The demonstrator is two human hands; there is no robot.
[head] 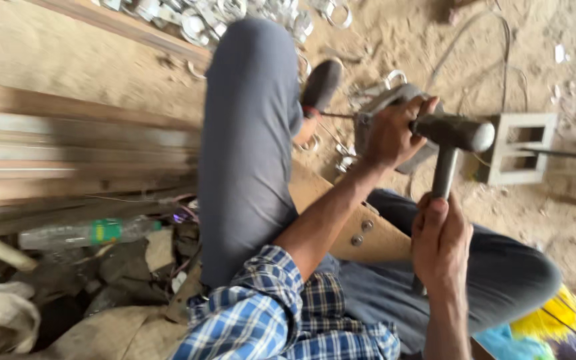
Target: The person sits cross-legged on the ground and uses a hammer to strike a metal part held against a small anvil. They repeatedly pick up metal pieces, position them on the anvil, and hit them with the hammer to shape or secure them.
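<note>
I sit on a sandy floor with my grey-trousered legs stretched out. My right hand point(440, 245) grips the metal handle of a hammer point(453, 143), whose dark head is raised level with my left hand. My left hand point(395, 133) is closed on a grey metal piece point(376, 107) held above the floor, just left of the hammer head. A brown wooden board point(361, 230) with round bolts lies across my lap below both hands.
Long wooden planks point(68, 153) are stacked at the left. Shiny metal rings point(201, 20) lie heaped at the top. A grey metal frame box point(518, 150) stands at the right. A plastic bottle point(88, 233) and rubble lie at lower left. Yellow bristles point(555, 317) show at lower right.
</note>
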